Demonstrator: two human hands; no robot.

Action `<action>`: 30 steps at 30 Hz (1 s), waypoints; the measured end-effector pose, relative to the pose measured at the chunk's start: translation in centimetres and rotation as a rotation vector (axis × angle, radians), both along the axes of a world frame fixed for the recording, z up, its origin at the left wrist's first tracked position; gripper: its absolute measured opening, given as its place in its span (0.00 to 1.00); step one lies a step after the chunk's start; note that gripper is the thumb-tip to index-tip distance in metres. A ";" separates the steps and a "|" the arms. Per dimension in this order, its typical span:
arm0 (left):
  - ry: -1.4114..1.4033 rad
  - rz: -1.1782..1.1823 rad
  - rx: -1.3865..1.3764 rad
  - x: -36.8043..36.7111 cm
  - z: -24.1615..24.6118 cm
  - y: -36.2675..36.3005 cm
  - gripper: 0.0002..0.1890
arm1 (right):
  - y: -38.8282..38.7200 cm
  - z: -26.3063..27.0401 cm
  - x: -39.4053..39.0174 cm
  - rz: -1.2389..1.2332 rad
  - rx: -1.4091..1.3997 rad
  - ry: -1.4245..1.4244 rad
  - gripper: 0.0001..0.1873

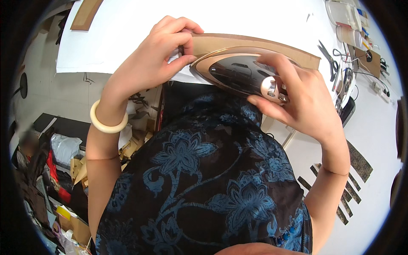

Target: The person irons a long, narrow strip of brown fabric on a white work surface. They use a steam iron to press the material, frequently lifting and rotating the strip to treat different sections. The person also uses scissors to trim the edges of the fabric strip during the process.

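My right hand (296,92) is closed around a glossy black and copper-coloured device (237,71), which looks like a clothes iron. The device lies over the near edge of a long tan strip (255,44) with a darker far edge, on the white-covered table (127,19). At the strip's left end is my left hand (169,47), fingers bent, fingertips on the strip and thumb beside the device's pointed tip. Whether the left fingers pinch the strip is unclear. The device's underside is hidden.
Black scissors (330,60) lie at the right, near cables and a power strip (381,92). Another brown strip (85,14) is at the upper left. Patterned dark fabric strips (358,159) lie at the lower right. Fabric, paper scraps and a grey plastic bag (65,148) are piled at the lower left.
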State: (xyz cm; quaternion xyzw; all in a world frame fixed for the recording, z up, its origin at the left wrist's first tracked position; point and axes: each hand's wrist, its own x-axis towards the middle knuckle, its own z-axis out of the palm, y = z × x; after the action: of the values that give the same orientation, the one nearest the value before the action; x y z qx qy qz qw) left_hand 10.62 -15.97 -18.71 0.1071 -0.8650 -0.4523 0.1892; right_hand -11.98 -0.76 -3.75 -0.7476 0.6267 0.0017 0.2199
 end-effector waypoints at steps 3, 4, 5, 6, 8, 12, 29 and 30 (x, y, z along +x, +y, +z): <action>0.022 0.005 -0.024 0.1 -0.3 0.0 0.10 | 0.2 0.0 -0.3 0.107 -0.053 -0.020 0.24; 0.027 0.013 -0.043 0.2 -0.3 0.1 0.10 | 0.3 0.2 -0.2 0.132 -0.058 0.007 0.23; 0.033 0.020 -0.062 0.2 -0.4 0.1 0.11 | 0.3 0.2 -0.1 0.157 -0.064 0.034 0.23; 0.039 0.025 -0.058 0.2 -0.5 0.1 0.11 | 0.3 0.2 0.0 0.157 -0.060 0.050 0.24; 0.051 0.034 -0.052 0.2 -0.7 0.2 0.10 | 0.3 0.2 0.2 0.129 -0.028 0.081 0.24; 0.077 0.051 -0.041 0.3 -0.9 0.1 0.09 | 0.4 -0.6 1.2 0.046 -0.097 0.057 0.21; 0.041 0.119 0.375 0.4 -0.8 0.1 0.17 | -0.3 -0.5 4.9 -0.110 -0.043 0.130 0.20; 0.038 0.118 0.380 0.4 -0.8 0.1 0.18 | -0.5 -0.5 4.8 -0.104 -0.054 0.131 0.19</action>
State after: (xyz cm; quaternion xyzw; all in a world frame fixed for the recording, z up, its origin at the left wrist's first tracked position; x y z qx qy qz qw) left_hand 11.02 -15.86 -19.54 0.1830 -0.7524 -0.5977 0.2080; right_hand -7.20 -1.24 -4.21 -0.7179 0.6776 0.0224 0.1581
